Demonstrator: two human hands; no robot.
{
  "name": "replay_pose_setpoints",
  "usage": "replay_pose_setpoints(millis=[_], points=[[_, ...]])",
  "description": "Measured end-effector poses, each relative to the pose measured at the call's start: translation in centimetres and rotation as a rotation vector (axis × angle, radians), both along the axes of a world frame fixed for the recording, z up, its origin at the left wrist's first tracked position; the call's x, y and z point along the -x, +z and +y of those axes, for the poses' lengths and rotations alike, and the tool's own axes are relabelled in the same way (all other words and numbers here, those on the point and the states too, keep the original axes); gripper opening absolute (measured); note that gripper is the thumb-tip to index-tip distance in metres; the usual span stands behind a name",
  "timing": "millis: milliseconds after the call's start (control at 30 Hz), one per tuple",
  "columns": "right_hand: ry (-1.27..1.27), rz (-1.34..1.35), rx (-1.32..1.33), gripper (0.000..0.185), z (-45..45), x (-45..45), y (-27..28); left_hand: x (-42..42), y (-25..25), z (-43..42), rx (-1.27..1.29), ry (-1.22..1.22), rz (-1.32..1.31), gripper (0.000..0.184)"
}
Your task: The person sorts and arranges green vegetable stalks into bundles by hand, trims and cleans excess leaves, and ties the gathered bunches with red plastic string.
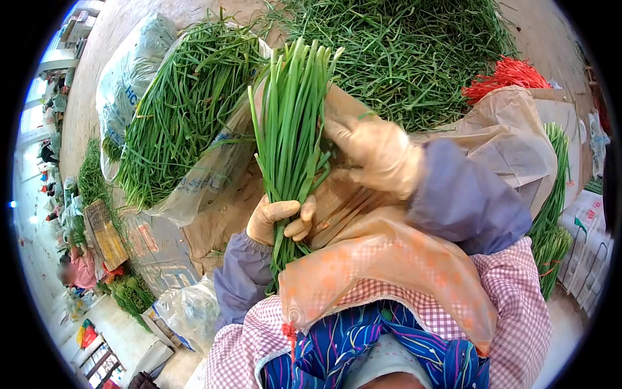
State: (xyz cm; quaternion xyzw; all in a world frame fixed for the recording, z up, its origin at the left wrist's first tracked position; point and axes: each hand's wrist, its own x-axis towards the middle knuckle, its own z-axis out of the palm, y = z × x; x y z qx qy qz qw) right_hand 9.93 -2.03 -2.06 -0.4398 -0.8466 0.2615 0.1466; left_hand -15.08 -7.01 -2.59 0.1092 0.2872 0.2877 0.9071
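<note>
1. Above the person's lap, a loose bundle of long, flat green stalks (291,129) stands nearly upright, its pale-tipped ends fanned out at the top.
2. The left hand, in a beige glove (282,217), is curled closed around the lower part of that bundle, thumb and fingers wrapping it; the thin lower ends hang below the grip.
3. The right hand, gloved in beige too (376,152), is just beside the bundle's right edge, blurred, with fingers partly spread; whether it has hold of any stalk, I cannot tell.
4. Beyond the left hand, a thick pile of green stalks (188,104) lies on clear plastic sheeting, next to a whitish plastic bag with blue lettering (133,78).
5. Past the right hand, a wide, loose heap of green leaves (402,58) covers the floor, with a bunch of bright red strips (505,78) near its right edge.
6. At far right lie tied green bundles (551,259); translucent orange-tinted plastic (389,259) drapes over the person's pink-and-white checked garment (518,298).
</note>
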Motion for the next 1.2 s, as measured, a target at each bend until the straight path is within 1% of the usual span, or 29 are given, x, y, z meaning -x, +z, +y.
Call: replay_pose_setpoints(millis=[33, 167, 267, 333, 400, 433, 500, 567, 600, 633, 667, 700, 733, 767, 800, 867, 933, 967, 1067, 1100, 1167, 1200], points=[[0.030, 0.001, -0.039, 0.056, -0.3, 0.2, -0.5, 0.2, -0.2, -0.3, 0.012, 0.013, 0.012, 0.050], [0.188, 0.009, -0.195, 0.033, -0.6, 0.6, -1.4, 0.5, 1.0, -0.8, 0.044, 0.035, 0.073, 0.050], [0.116, 0.180, -0.272, 0.019, 0.5, -2.5, -1.7, 1.0, 0.6, -1.0, 0.031, -0.002, 0.132, 0.051], [-0.191, 0.314, -0.258, 0.011, 1.8, -5.9, -4.9, 1.0, 0.3, -0.7, 0.042, -0.037, 0.124, 0.053], [-0.523, 0.483, -0.278, 0.013, 4.9, -10.9, -6.8, 1.1, 0.3, -0.5, 0.023, -0.073, 0.145, 0.056], [-0.724, 0.780, 0.028, 0.016, 6.2, -15.0, -6.9, 1.0, 0.6, -0.4, 0.027, -0.081, 0.168, 0.057], [-0.955, 0.748, 0.309, 0.025, 8.2, -20.4, -7.7, 0.5, 1.8, -0.2, 0.039, -0.098, 0.219, 0.058], [-1.003, 0.116, 0.188, 0.040, 9.6, -22.4, -9.5, -0.1, 2.5, -0.2, -0.018, -0.099, 0.303, 0.059], [-0.818, -0.159, -0.123, 0.058, 7.6, -18.2, -6.3, -0.6, 2.8, -0.2, -0.042, -0.102, 0.346, 0.060], [-0.658, -0.310, -0.320, 0.067, 7.2, -15.0, -3.7, -1.1, 3.4, -0.1, -0.036, -0.095, 0.392, 0.054], [-0.548, -0.085, -0.476, 0.064, 6.9, -11.2, -1.3, -1.3, 3.3, -0.1, -0.059, -0.123, 0.446, 0.050], [-0.520, 0.163, -0.392, 0.059, 6.3, -7.8, 0.8, -1.4, 3.1, -0.1, -0.082, -0.150, 0.502, 0.047], [-0.465, 0.452, -0.217, 0.054, 5.7, -5.1, 2.5, -1.5, 3.1, -0.1, -0.103, -0.178, 0.561, 0.044], [-0.444, 0.339, 0.003, 0.053, 5.1, -3.4, 4.8, -1.6, 3.3, -0.1, -0.122, -0.181, 0.576, 0.043], [-0.351, 0.522, 0.141, 0.053, 4.9, -2.1, 4.7, -1.8, 3.7, 0.0, -0.144, -0.185, 0.591, 0.043], [-0.371, 0.662, 0.444, 0.048, 5.5, -0.3, 4.4, -2.0, 3.7, 0.1, -0.198, -0.196, 0.617, 0.043], [-0.305, 0.581, 0.452, 0.042, 6.3, -0.1, 3.4, -1.9, 3.4, 0.0, -0.258, -0.210, 0.643, 0.043], [-0.271, 0.539, 0.457, 0.039, 6.6, -0.1, 2.9, -1.8, 3.3, 0.0, -0.247, -0.222, 0.636, 0.043], [-0.126, 0.498, 0.282, 0.029, 6.9, -0.7, 2.1, -1.5, 3.4, 0.3, -0.211, -0.228, 0.597, 0.042], [-0.121, 0.633, 0.178, 0.020, 6.8, -0.6, 1.3, -1.4, 3.4, 0.3, -0.199, -0.212, 0.571, 0.041], [-0.331, 0.770, 0.374, 0.016, 6.4, -1.3, 1.3, -1.2, 3.0, 0.4, -0.218, -0.217, 0.569, 0.039], [-0.436, 0.836, 0.473, 0.014, 6.2, -1.7, 1.4, -1.4, 3.0, 0.3, -0.213, -0.214, 0.587, 0.043]])
